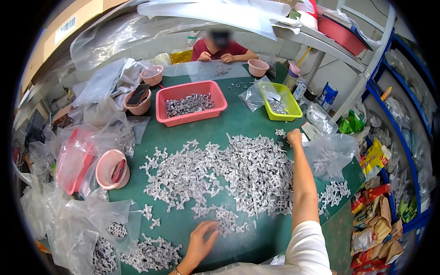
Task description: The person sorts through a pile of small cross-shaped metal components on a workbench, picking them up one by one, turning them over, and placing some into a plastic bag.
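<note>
A big heap of small grey metal castings lies across the middle of the green table, with a looser spread of the same castings to its left. My left hand is low in front, thumb and fingers apart, beside a small cluster of castings at the heap's near edge. Stretched far to the right, my right hand has its fingers curled together at the heap's far right corner. A few castings lie just left of it. Whatever those fingers hold is hidden.
Across the table a person handles small parts. Pink tub and lime-green basket hold metal pieces. Plastic bags crowd the left; a filled clear bag lies right of my arm. Blue shelving stands at right.
</note>
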A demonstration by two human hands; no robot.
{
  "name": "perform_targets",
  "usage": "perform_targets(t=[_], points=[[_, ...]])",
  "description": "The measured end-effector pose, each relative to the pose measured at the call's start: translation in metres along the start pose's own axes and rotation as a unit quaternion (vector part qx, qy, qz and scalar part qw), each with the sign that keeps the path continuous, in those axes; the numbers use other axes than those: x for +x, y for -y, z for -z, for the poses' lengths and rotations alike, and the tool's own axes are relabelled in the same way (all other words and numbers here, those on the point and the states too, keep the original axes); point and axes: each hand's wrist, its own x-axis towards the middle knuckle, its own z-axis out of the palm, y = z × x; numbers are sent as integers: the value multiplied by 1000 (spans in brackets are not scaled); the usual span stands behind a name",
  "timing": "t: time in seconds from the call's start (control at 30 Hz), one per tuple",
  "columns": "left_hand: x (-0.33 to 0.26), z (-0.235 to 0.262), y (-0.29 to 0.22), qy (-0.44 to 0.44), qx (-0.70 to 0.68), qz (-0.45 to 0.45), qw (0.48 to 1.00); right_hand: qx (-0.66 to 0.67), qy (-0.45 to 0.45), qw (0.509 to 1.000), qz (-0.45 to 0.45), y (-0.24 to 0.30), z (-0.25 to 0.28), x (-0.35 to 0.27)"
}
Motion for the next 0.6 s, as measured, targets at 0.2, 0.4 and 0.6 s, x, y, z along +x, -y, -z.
perform_targets(t=[0.2,0.4,0.6], points=[[3,4,0,1,11,6,1000,-31,-6,995,98,-1,14,-4],[4,6,2,-2,14,17,1000,-62,147,946,283,16,-13,-11],[4,11,4,-16,21,18,999,-170,59,967,180,19,-21,-9]])
